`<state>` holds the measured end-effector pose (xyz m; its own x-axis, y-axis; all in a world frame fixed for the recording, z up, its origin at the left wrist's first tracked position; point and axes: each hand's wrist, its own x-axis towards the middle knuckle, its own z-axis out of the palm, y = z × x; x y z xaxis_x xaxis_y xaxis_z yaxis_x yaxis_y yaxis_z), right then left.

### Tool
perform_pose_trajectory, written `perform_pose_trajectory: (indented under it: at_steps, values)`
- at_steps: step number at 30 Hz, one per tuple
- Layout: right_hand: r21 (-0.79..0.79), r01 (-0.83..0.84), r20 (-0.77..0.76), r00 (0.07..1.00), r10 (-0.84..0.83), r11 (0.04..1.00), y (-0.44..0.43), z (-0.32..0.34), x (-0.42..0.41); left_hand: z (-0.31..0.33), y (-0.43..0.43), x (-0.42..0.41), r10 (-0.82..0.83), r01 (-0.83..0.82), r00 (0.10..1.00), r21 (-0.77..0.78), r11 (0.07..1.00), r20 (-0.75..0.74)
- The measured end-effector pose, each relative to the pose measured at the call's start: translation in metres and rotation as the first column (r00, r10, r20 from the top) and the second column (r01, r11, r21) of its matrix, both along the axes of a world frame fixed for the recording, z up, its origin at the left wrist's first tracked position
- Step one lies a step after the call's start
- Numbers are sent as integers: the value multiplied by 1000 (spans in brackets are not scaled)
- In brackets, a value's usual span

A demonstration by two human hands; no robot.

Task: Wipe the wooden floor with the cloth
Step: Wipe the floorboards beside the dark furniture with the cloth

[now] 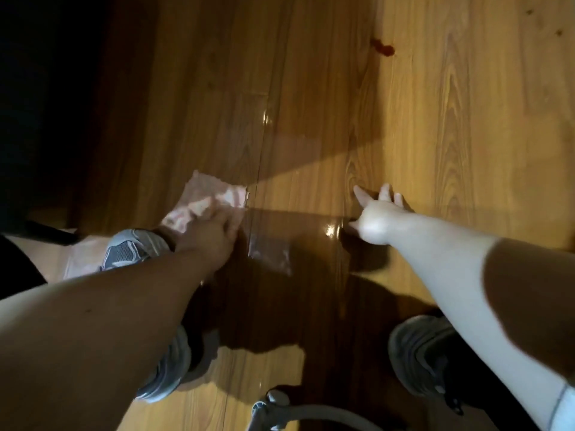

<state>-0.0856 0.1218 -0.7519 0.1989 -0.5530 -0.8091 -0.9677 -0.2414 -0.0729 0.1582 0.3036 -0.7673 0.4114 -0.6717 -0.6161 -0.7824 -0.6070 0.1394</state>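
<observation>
Head view: mid-wipe. Left hand (211,233) is palm-down on the pink-white cloth (202,200), fingers laid fairly flat, pressing rather than bunching, though shadow blurs them. Cloth lies spread on the wooden floor (466,135), just ahead of a grey shoe (132,248). Right hand (378,217) is empty, fingers splayed, braced on the boards. Wet sheen (329,230) between the hands; red spot (384,49) well beyond, untouched. Next, I'd guess: push the cloth across the sheen, then reach for the spot.
</observation>
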Motion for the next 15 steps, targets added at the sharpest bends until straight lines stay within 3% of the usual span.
perform_pose_trajectory:
  at_steps: [1,3,5,7,10,12,13,15]
  values:
    - [-16,-11,-9,1000,11,1000,2,-2,4,-1,5,-14,-97,97,995,-43,994,-7]
    - [-39,-20,-19,1000,20,999,6,-9,18,-10,25,-53,-403,407,913,-193,893,61]
    - [-81,-2,-32,999,0,997,12,-14,23,-10,40,-86,-529,513,848,-294,807,28]
    - [-104,6,-39,999,-10,995,17,-18,25,-17,39,-80,-601,575,799,-292,764,1]
    - [-110,-2,-66,998,-5,994,19,-22,26,-32,31,-31,-554,571,820,-255,780,141]
    - [-97,5,-66,998,-12,995,16,-21,28,-27,22,14,-354,369,928,-165,915,114]
    - [-92,11,-68,998,-17,996,15,-20,29,-24,17,31,-262,281,958,-189,941,118]
    - [-74,19,-76,997,-25,997,14,-16,30,-18,15,36,-243,274,954,-184,944,174]
